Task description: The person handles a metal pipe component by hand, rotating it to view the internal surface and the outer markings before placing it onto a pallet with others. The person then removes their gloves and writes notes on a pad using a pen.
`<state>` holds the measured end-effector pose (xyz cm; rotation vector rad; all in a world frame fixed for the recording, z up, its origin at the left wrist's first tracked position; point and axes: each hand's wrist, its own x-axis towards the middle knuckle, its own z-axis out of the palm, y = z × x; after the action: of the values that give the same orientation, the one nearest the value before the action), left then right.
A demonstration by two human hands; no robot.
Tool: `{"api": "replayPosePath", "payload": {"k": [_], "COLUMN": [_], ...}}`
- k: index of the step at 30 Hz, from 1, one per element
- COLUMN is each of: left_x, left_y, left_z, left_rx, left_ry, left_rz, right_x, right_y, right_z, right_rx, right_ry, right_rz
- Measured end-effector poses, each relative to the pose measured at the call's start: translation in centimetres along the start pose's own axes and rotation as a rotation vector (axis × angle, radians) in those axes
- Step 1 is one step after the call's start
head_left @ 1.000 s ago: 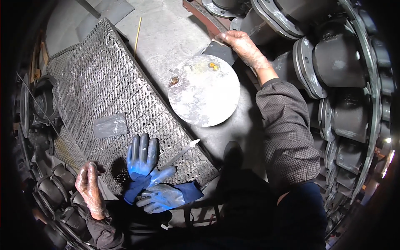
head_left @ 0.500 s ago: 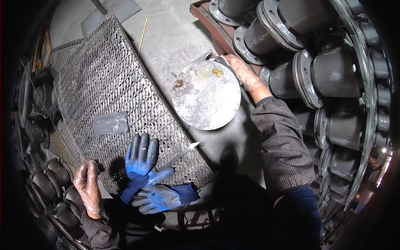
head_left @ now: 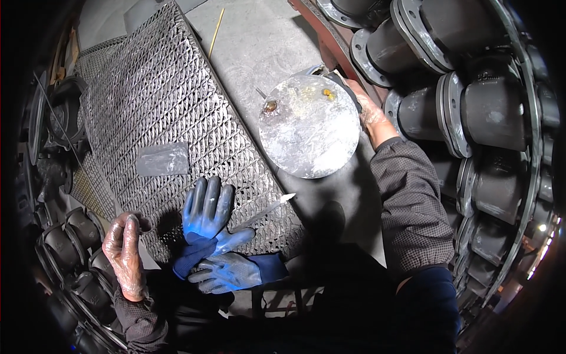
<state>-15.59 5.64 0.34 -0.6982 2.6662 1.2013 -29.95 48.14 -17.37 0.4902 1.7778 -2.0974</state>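
Your left hand (head_left: 125,255) is bunched, contents unclear; your right hand (head_left: 369,111), grip hidden, sits beside the stained grey-white round disc (head_left: 309,130), right of the grey metal mesh (head_left: 171,100); probably stiff, heavy: take its rim

Round, pale disc (head_left: 309,141) at upper centre, flat face up, smeared grey and white, with a brown blob near its left edge and a yellow-orange one toward its upper right; a dark flat piece (head_left: 350,88), mostly hidden, tilts against the disc's upper-right rim, in the right hand (head_left: 367,112); at lower left, a grey metal mesh panel (head_left: 159,112) has its near-left edge beside the raised left hand (head_left: 125,251).
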Motion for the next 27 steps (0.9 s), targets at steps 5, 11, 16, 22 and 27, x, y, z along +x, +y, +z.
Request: {"api": "replayPosePath", "payload": {"k": [5,11,16,22,27], "left_x": [-0.1,0.2,0.3,0.4,0.7], "left_y": [-0.2,-0.1,0.3,0.3,-0.3], "left_z": [-0.1,-0.2,-0.1,0.0,0.0], "left_rx": [-0.067,0.018,0.024,0.035,0.056], "left_ry": [0.02,-0.017,-0.021,-0.023,-0.009], "left_rz": [-0.041,-0.006,-0.006,-0.01,0.018], "right_x": [0.8,0.6,0.0,0.4,0.7], "right_y": [0.4,1.4,2.4,3.1,3.4], "right_z": [-0.4,-1.6,-2.4,-2.6,-2.6], "right_rx": [0.109,-0.038,-0.111,-0.13,-0.14], "right_ry": [-0.189,-0.159,-0.103,-0.074,-0.068], "right_rz": [0.038,-0.051,-0.098,-0.116,-0.129]}}
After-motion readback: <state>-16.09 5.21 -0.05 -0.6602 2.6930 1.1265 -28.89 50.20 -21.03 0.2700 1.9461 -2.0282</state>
